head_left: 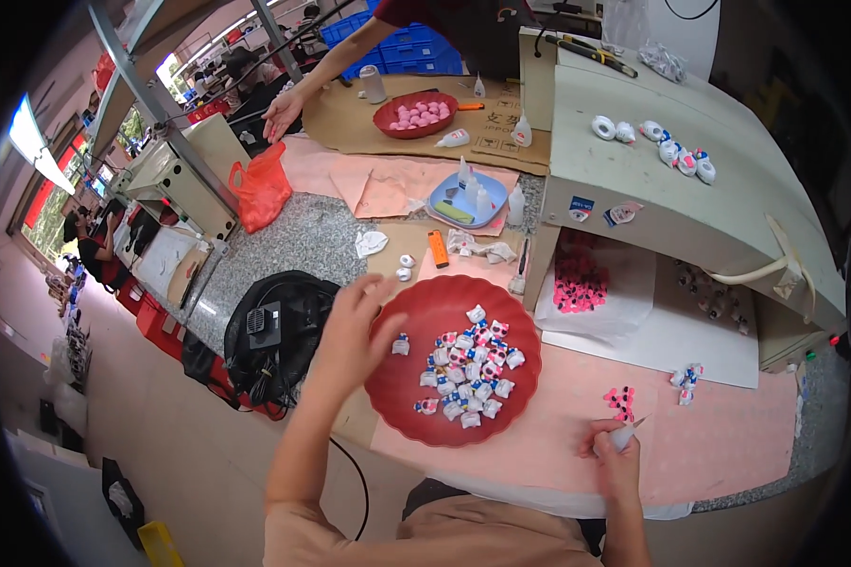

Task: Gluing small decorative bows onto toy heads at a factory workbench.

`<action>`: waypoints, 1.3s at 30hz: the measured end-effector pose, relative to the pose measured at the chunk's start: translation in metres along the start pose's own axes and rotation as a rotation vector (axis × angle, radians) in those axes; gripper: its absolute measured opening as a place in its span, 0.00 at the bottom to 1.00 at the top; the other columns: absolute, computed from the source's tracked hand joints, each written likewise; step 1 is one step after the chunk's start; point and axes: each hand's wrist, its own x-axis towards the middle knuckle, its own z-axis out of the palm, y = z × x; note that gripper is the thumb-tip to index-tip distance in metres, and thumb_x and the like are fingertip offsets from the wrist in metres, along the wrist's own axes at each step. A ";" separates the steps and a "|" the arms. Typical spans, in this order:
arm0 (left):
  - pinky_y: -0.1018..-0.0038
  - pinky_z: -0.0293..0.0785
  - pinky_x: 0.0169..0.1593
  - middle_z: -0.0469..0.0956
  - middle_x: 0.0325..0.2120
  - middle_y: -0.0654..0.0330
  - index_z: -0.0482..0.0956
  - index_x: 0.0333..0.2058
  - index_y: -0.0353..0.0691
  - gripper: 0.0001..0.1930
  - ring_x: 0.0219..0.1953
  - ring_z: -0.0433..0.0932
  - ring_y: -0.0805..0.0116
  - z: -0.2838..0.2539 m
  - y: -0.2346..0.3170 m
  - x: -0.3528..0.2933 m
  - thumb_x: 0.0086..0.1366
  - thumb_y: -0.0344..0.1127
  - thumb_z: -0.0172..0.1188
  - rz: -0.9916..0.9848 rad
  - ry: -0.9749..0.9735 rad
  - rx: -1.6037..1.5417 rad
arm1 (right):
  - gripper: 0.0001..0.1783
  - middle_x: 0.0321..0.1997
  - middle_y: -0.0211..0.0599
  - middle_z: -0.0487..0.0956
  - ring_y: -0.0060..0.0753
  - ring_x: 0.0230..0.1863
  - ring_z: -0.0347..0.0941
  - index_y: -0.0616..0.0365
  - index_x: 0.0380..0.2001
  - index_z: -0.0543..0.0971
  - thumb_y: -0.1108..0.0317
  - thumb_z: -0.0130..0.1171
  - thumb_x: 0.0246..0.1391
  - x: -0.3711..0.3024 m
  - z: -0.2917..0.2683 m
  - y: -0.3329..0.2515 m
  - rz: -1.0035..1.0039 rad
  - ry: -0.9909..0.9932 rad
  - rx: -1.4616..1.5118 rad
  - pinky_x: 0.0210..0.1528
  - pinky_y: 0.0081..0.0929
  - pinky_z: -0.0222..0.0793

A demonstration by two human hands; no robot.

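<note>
My left hand (350, 326) hovers over the left rim of a red scalloped bowl (383, 402), its fingers apart, somewhat blurred, and nothing visible in them. One small white figurine (400, 345) lies apart in the bowl, just right of those fingers. Several more white figurines (459, 373) with pink and blue details are heaped in the bowl's middle. At the lower right, my right hand (615, 465) is closed round a small white squeeze bottle (622, 436), its thin tip pointing up and right. Small pink pieces (621, 402) with dark spots lie just beyond that tip.
A grey metal cabinet (671, 142) bears several figurines on top; pink pieces (580, 279) lie on a sheet inside it. Beyond the bowl are an orange box cutter (438, 249) and a blue tray (444, 213) of bottles. A co-worker's hand (282, 113) reaches above a red bag (260, 189).
</note>
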 end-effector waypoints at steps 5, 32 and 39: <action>0.60 0.74 0.49 0.64 0.54 0.47 0.56 0.64 0.54 0.39 0.49 0.73 0.45 0.037 -0.106 0.041 0.56 0.48 0.64 -0.138 -0.377 0.139 | 0.20 0.33 0.41 0.78 0.31 0.32 0.76 0.63 0.54 0.67 0.73 0.50 0.59 0.004 0.040 -0.007 0.135 -0.179 -0.012 0.35 0.29 0.75; 0.69 0.71 0.41 0.76 0.37 0.53 0.77 0.44 0.43 0.12 0.36 0.75 0.60 0.142 -0.051 0.166 0.61 0.35 0.60 0.214 -0.368 -0.423 | 0.11 0.34 0.32 0.79 0.19 0.37 0.73 0.60 0.39 0.77 0.65 0.61 0.56 0.060 0.174 0.007 0.030 -0.511 -0.345 0.42 0.21 0.69; 0.62 0.72 0.45 0.75 0.37 0.47 0.78 0.43 0.44 0.13 0.42 0.75 0.51 0.199 -0.027 0.166 0.59 0.38 0.61 0.215 -0.557 -0.276 | 0.12 0.40 0.34 0.79 0.21 0.42 0.74 0.60 0.44 0.77 0.73 0.59 0.56 0.041 0.142 -0.002 -0.098 -0.484 -0.287 0.48 0.22 0.70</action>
